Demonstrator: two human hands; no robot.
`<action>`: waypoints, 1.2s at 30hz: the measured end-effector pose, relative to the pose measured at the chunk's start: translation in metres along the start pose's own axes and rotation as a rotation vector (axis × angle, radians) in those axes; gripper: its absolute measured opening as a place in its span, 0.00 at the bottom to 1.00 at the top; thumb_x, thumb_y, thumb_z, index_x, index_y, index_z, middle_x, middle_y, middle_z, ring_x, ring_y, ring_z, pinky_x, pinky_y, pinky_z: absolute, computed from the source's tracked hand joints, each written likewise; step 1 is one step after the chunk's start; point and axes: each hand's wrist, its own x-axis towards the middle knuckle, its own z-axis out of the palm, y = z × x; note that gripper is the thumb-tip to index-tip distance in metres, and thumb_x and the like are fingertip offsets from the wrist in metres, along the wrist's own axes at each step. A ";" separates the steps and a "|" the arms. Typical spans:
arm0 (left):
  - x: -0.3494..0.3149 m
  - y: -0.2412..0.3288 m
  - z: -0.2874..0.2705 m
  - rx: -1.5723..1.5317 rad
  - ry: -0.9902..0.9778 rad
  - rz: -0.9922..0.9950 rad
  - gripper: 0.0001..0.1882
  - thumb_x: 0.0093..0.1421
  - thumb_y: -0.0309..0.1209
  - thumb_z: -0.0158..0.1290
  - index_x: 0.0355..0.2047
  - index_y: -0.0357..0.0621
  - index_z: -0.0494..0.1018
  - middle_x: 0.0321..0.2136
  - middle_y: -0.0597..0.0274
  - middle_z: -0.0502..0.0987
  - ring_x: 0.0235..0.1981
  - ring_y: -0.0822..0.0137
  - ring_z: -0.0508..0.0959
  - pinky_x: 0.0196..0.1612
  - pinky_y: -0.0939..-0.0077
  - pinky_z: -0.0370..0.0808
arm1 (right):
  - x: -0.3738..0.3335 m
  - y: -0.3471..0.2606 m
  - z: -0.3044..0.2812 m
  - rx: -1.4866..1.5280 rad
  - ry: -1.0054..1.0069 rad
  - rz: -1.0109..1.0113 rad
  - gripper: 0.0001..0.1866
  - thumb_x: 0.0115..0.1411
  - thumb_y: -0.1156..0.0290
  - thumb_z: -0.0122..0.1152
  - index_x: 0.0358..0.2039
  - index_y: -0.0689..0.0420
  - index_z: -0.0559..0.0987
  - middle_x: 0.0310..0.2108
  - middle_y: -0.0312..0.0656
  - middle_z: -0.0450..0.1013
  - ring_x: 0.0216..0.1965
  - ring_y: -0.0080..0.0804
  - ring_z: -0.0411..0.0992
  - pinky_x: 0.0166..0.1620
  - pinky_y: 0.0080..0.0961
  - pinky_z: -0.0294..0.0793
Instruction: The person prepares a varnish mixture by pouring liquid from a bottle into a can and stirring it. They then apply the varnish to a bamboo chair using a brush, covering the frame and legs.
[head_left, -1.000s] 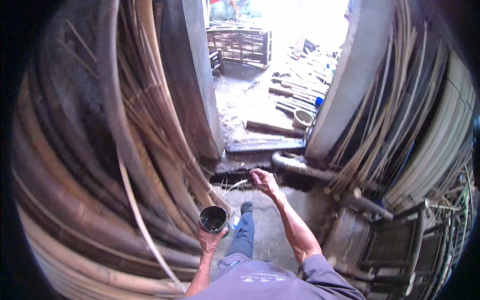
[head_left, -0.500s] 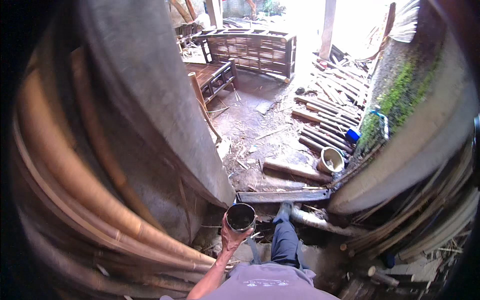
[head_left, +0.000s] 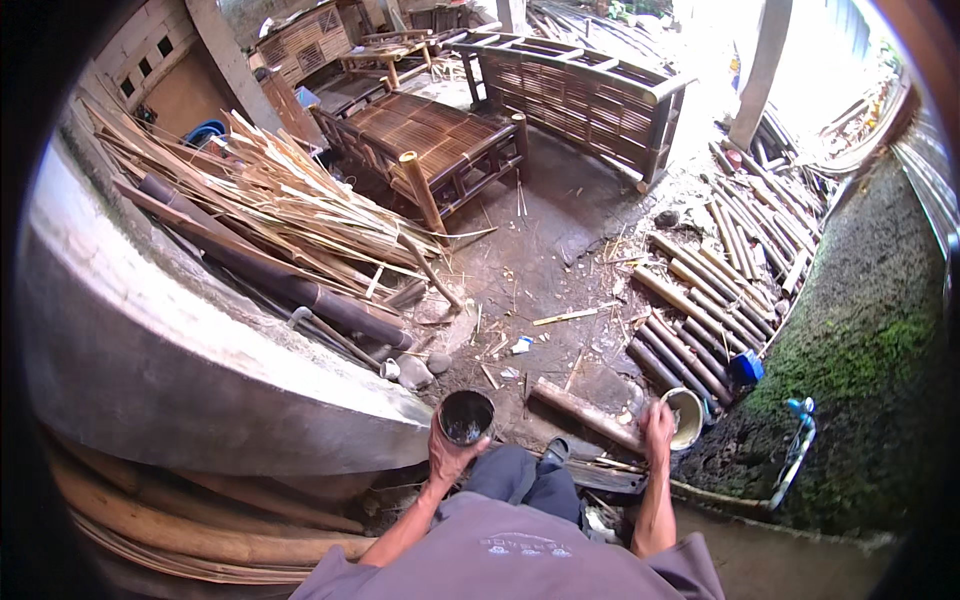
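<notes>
My left hand (head_left: 452,458) is wrapped round a dark, round, open-topped container (head_left: 466,418), held upright in front of my body. Its inside is dark, with a few shiny spots; what it holds, if anything, I cannot make out. My right hand (head_left: 657,432) hangs out to the right, its fingers loosely curled and no object visible in them. From above, it overlaps the left rim of a cream bucket (head_left: 688,420) standing on the ground; it seems to be above the bucket rather than gripping it.
Cut bamboo poles (head_left: 700,300) lie in rows at right, beside a mossy wall (head_left: 850,390) with a pipe and tap (head_left: 795,440). A blue scoop-like container (head_left: 746,367) sits there. Split bamboo strips (head_left: 280,200) are heaped at left, near a bamboo bench (head_left: 430,130). A log (head_left: 585,412) lies ahead.
I have moved forward out of the narrow gap, and the yard has opened up to the left. My right hand has come into view beside the bucket. The left still holds the dark container.
</notes>
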 end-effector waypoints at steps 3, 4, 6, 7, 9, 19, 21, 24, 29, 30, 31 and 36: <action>0.061 0.034 0.027 -0.059 0.039 -0.010 0.54 0.38 0.46 0.73 0.59 0.35 0.57 0.52 0.44 0.69 0.54 0.51 0.71 0.58 0.60 0.68 | 0.119 -0.067 0.011 0.217 0.085 -0.033 0.14 0.70 0.62 0.48 0.38 0.59 0.77 0.24 0.33 0.70 0.23 0.16 0.65 0.25 0.16 0.66; 0.078 0.026 0.035 -0.045 0.070 -0.008 0.54 0.38 0.46 0.73 0.60 0.34 0.57 0.52 0.44 0.69 0.54 0.51 0.71 0.58 0.60 0.68 | 0.144 -0.075 0.020 0.244 0.051 -0.048 0.14 0.70 0.62 0.49 0.42 0.59 0.76 0.26 0.33 0.71 0.24 0.16 0.66 0.27 0.16 0.68; 0.111 0.013 0.053 -0.044 0.123 0.021 0.55 0.37 0.47 0.73 0.60 0.35 0.57 0.52 0.44 0.70 0.54 0.50 0.71 0.58 0.59 0.67 | 0.179 -0.083 0.035 0.275 0.011 -0.090 0.14 0.69 0.64 0.50 0.44 0.60 0.76 0.28 0.33 0.72 0.25 0.15 0.68 0.28 0.15 0.70; 0.126 0.015 0.059 -0.054 0.137 0.038 0.56 0.37 0.47 0.73 0.60 0.34 0.56 0.52 0.44 0.69 0.54 0.50 0.71 0.58 0.59 0.67 | 0.184 -0.086 0.039 0.332 -0.051 -0.105 0.13 0.69 0.65 0.50 0.44 0.61 0.76 0.27 0.33 0.72 0.25 0.14 0.67 0.27 0.13 0.69; 0.171 0.016 0.075 -0.059 0.136 0.006 0.56 0.37 0.47 0.73 0.60 0.34 0.56 0.52 0.43 0.69 0.54 0.49 0.71 0.57 0.59 0.68 | 0.205 -0.062 0.068 0.342 -0.144 -0.036 0.12 0.67 0.65 0.53 0.43 0.60 0.76 0.27 0.32 0.72 0.24 0.13 0.67 0.26 0.12 0.67; 0.380 0.004 0.107 -0.099 0.130 -0.060 0.55 0.37 0.42 0.74 0.61 0.34 0.55 0.50 0.45 0.73 0.52 0.51 0.74 0.56 0.63 0.71 | 0.315 0.047 0.173 -0.295 -0.306 0.251 0.17 0.64 0.59 0.52 0.26 0.60 0.74 0.18 0.38 0.71 0.20 0.30 0.71 0.24 0.31 0.70; 0.450 0.013 0.136 -0.184 0.025 0.105 0.54 0.38 0.45 0.73 0.59 0.33 0.56 0.51 0.45 0.71 0.54 0.52 0.73 0.58 0.62 0.70 | 0.320 0.162 0.137 -0.406 -0.031 0.291 0.16 0.61 0.60 0.51 0.29 0.62 0.76 0.19 0.42 0.72 0.20 0.32 0.72 0.26 0.33 0.72; 0.514 0.002 0.147 -0.038 -0.010 0.063 0.54 0.37 0.46 0.74 0.59 0.36 0.57 0.51 0.46 0.70 0.53 0.52 0.73 0.57 0.61 0.70 | 0.299 0.201 0.126 -0.056 0.004 0.728 0.17 0.62 0.59 0.52 0.35 0.60 0.79 0.23 0.43 0.74 0.23 0.35 0.73 0.28 0.36 0.75; 0.645 0.017 0.187 -0.090 -0.113 0.097 0.54 0.37 0.49 0.74 0.58 0.37 0.58 0.51 0.46 0.70 0.53 0.52 0.73 0.55 0.61 0.71 | 0.400 0.102 0.214 -0.112 0.021 0.805 0.17 0.61 0.59 0.51 0.34 0.61 0.78 0.23 0.45 0.73 0.23 0.35 0.72 0.28 0.37 0.74; 0.671 0.016 0.198 -0.069 -0.110 0.095 0.54 0.38 0.49 0.73 0.58 0.36 0.58 0.51 0.46 0.70 0.53 0.52 0.73 0.55 0.61 0.71 | 0.426 0.090 0.228 -0.104 0.017 0.787 0.17 0.61 0.59 0.51 0.33 0.61 0.78 0.23 0.46 0.73 0.23 0.36 0.72 0.28 0.37 0.73; 0.695 0.021 0.210 -0.062 -0.105 0.089 0.54 0.37 0.48 0.73 0.59 0.36 0.58 0.51 0.46 0.70 0.53 0.52 0.73 0.55 0.61 0.71 | 0.449 0.083 0.239 -0.101 0.021 0.777 0.17 0.61 0.59 0.50 0.33 0.61 0.78 0.23 0.46 0.73 0.23 0.36 0.72 0.29 0.37 0.73; 0.812 0.049 0.272 -0.133 -0.032 0.055 0.54 0.38 0.46 0.73 0.60 0.35 0.57 0.52 0.47 0.71 0.52 0.52 0.74 0.55 0.62 0.72 | 0.562 0.073 0.270 -0.146 0.009 0.774 0.17 0.61 0.59 0.49 0.31 0.62 0.77 0.22 0.49 0.72 0.22 0.36 0.71 0.29 0.38 0.71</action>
